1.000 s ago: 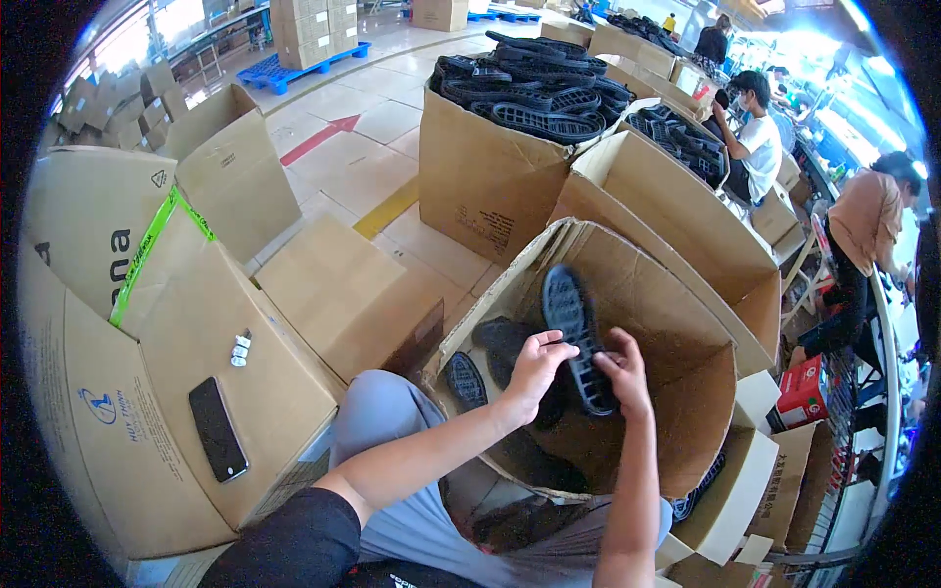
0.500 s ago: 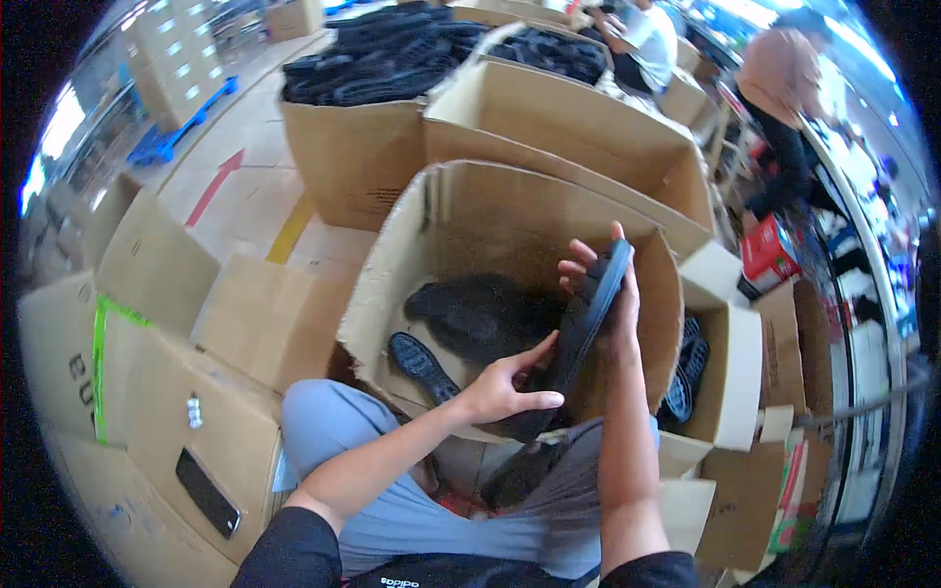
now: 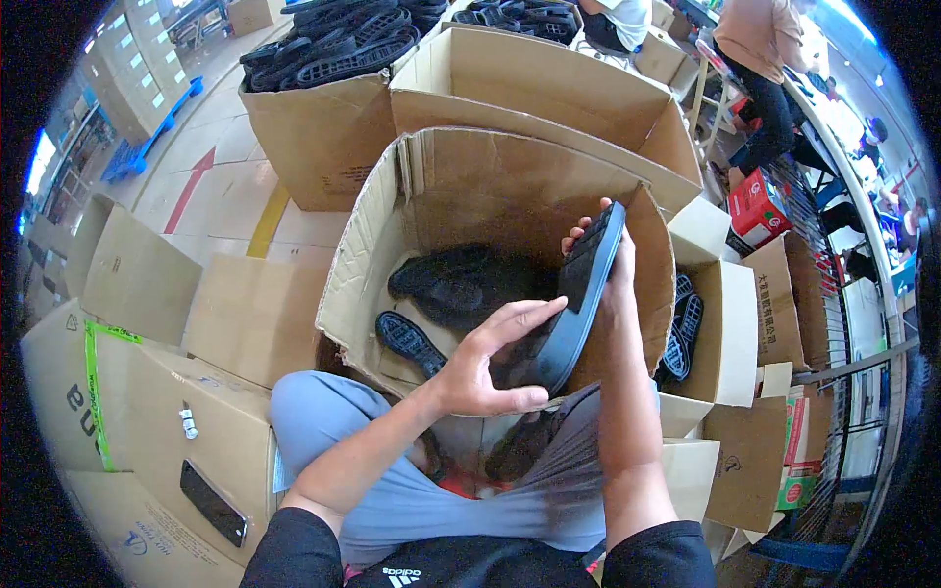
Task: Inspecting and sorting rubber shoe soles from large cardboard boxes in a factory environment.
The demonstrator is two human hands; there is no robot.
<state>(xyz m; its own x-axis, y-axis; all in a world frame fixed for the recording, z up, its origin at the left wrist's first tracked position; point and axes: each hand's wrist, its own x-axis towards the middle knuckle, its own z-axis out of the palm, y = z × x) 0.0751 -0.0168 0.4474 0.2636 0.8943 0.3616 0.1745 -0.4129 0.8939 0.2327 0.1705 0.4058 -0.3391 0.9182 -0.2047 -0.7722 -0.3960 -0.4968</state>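
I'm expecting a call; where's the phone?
In the head view, the phone lies at the lower left on a cardboard box, left of the person's left knee, near a small white object.

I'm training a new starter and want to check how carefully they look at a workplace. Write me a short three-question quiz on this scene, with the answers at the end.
1. Multiple choice: where does the phone lie?
A) On the person's knee
B) On a cardboard box at the person's left
C) Inside the carton in front of the person

2. True or false: the person's right hand is holding a shoe sole.

3. Fill in the missing word: the arrow on the floor is coloured ____.

Key: 1. B; 2. True; 3. red
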